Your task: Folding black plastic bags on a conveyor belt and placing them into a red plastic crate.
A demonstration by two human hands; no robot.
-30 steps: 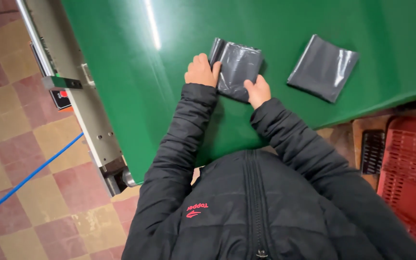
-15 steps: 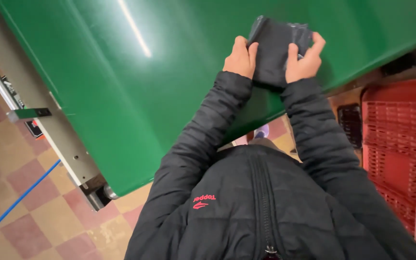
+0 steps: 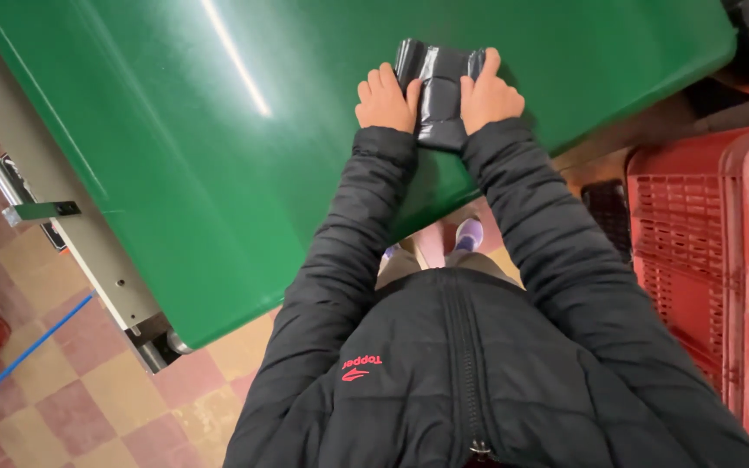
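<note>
A small, flat, dark grey parcel wrapped in glossy plastic film (image 3: 440,94) lies on the smooth green counter (image 3: 218,173), close to its near edge and directly in front of the person in the black padded jacket. The left hand (image 3: 385,98) rests against the parcel's left side, fingers curled and thumb laid on the wrap; the right hand (image 3: 489,94) presses against the right side, forefinger extended along the edge. Both hands are partly closed and bracket the parcel between them; whether it is lifted clear of the counter or only pinned flat cannot be told from this view. The wrap shows creases and bright glare streaks, which suggests a thin, pliable film over soft contents: the parcel probably weighs little, yields under pressure, and may slide easily on the polished counter. The film is likely slick, so a pinch on a loose fold risks tearing or slipping. The sounder hold is across the two opposite long sides, palms inward, with thumbs on top to keep the folds from springing open. A red plastic lattice crate (image 3: 721,260) stands at the person's right, well apart from the parcel.
</note>
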